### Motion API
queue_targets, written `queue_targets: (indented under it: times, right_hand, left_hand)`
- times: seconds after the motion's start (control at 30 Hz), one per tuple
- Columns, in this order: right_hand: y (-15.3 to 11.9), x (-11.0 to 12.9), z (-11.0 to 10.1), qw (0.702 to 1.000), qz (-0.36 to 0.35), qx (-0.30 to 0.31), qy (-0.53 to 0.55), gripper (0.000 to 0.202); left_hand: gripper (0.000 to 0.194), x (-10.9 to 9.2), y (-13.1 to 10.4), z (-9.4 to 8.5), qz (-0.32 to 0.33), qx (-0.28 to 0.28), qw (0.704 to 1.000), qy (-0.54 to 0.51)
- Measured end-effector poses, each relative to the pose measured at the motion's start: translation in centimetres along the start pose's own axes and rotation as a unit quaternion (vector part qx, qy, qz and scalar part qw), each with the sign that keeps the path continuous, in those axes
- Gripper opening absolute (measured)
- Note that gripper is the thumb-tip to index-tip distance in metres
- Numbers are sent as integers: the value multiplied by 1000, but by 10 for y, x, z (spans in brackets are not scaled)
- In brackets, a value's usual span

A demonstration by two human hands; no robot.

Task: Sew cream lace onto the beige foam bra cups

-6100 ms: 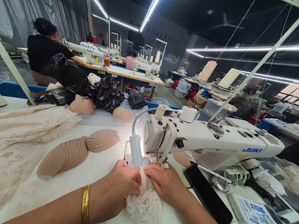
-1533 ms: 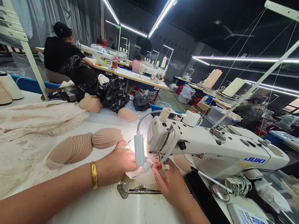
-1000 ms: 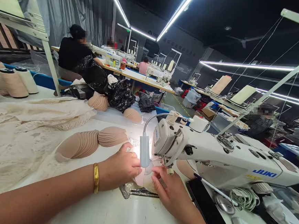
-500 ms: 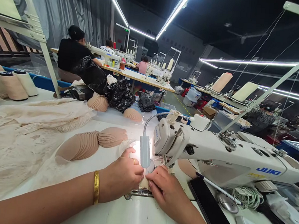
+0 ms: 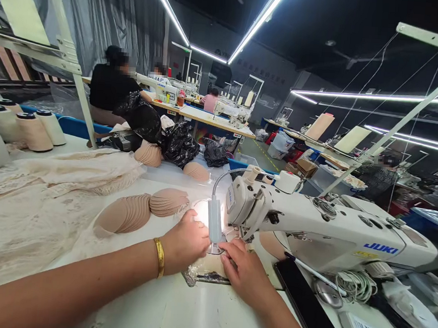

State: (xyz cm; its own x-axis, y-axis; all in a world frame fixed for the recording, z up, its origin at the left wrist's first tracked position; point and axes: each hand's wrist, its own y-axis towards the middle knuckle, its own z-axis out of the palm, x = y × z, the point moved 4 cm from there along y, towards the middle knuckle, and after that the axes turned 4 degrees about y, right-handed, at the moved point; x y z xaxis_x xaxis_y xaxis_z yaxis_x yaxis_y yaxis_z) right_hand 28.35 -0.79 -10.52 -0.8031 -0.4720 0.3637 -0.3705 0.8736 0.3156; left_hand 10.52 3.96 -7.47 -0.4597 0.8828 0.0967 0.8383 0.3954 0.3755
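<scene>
I log left hand (image 5: 187, 243), fingers curled; right hand (image 5: 247, 271), fingers half-bent; either's hold I cannot tell. Sewing machine (image 5: 323, 228): just beyond right hand.

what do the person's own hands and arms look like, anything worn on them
The left hand has a broad, shiny gold-coloured bangle at its wrist and what looks like a thin ring on a finger. The right hand shows no jewellery. No gloves or sleeves are visible on either arm.

White table (image 5: 177, 312), cream lace fabric (image 5: 33, 205), fanned beige pads (image 5: 126, 215), sewing machine (image 5: 331, 228), phone (image 5: 308, 305)
</scene>
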Motion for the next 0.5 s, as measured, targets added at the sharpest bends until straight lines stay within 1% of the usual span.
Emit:
queue_targets:
  times: [0.03, 0.1, 0.13, 0.17, 0.2, 0.23, 0.33, 0.37, 0.43, 0.5]
  right_hand:
    - [0, 0, 0, 1000, -3, -2, -7, 28]
    - [-2, 0, 0, 1000, -14, -3, -20, 28]
    - [-3, 0, 1, 999, -21, -7, -25, 28]
    - [-5, 0, 1, 999, -30, -13, -28, 29]
    - [-8, -1, 2, 999, -37, -25, -29, 29]
    - [-10, -4, 4, 998, -41, -38, -28, 29]
    - [-13, -12, 12, 996, -65, -58, -10, 27]
    - [-13, -14, 14, 995, -74, -64, -2, 26]
    - [-12, -10, 14, 993, -88, -71, 17, 25]
    - [-11, 3, 8, 994, -89, -49, 47, 24]
  left_hand:
    - [9, -6, -7, -3, -6, 25, 1000, 7]
    - [19, -21, -30, -11, -12, 76, 997, 11]
    - [25, -30, -45, -16, -9, 88, 996, 3]
    - [28, -39, -62, -22, -11, 88, 996, -5]
    - [30, -46, -79, -28, -22, 80, 997, -4]
    - [31, -51, -97, -34, -48, 67, 997, 8]
    - [37, -61, -147, -48, -161, 32, 984, 64]
    - [40, -64, -161, -52, -189, 22, 980, 64]
    - [35, -71, -179, -59, -216, -1, 976, 12]
    - [24, -74, -187, -67, -217, -37, 972, -79]
